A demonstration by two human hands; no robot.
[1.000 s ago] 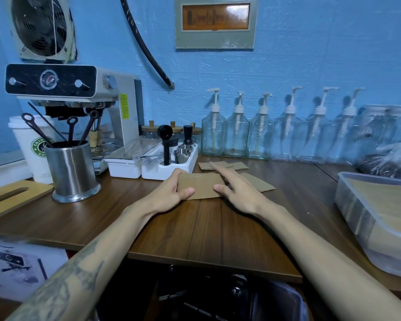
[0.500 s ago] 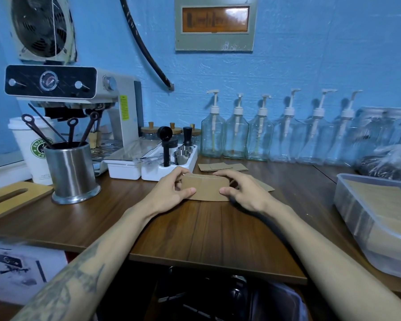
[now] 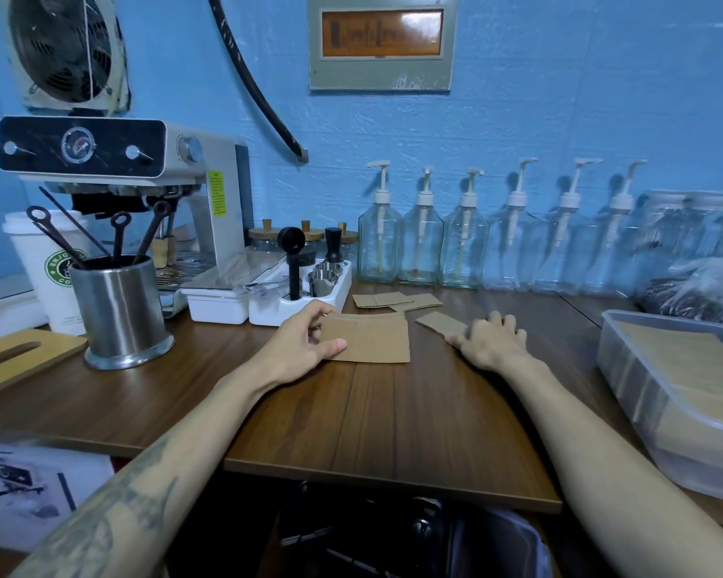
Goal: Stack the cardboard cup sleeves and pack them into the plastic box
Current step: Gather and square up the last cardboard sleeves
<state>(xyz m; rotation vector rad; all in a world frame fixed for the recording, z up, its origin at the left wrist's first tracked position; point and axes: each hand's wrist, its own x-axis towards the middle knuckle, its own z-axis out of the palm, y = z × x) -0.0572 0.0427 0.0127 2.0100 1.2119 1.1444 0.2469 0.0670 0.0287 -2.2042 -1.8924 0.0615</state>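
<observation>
I see my left hand [image 3: 305,343] at frame centre gripping the sleeve stack [image 3: 366,340], thumb on top, low over the table [image 3: 393,419]. My right hand [image 3: 487,340] lies flat, fingers spread, pressing a loose sleeve [image 3: 441,324]. The plastic box [image 3: 660,394] sits at right edge.

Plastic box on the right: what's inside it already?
The plastic box holds a layer of tan cardboard sleeves lying flat, seen from above and through its cloudy wall. How many, and what lies beneath them, cannot be seen; the frame edge cuts off its far side.
</observation>
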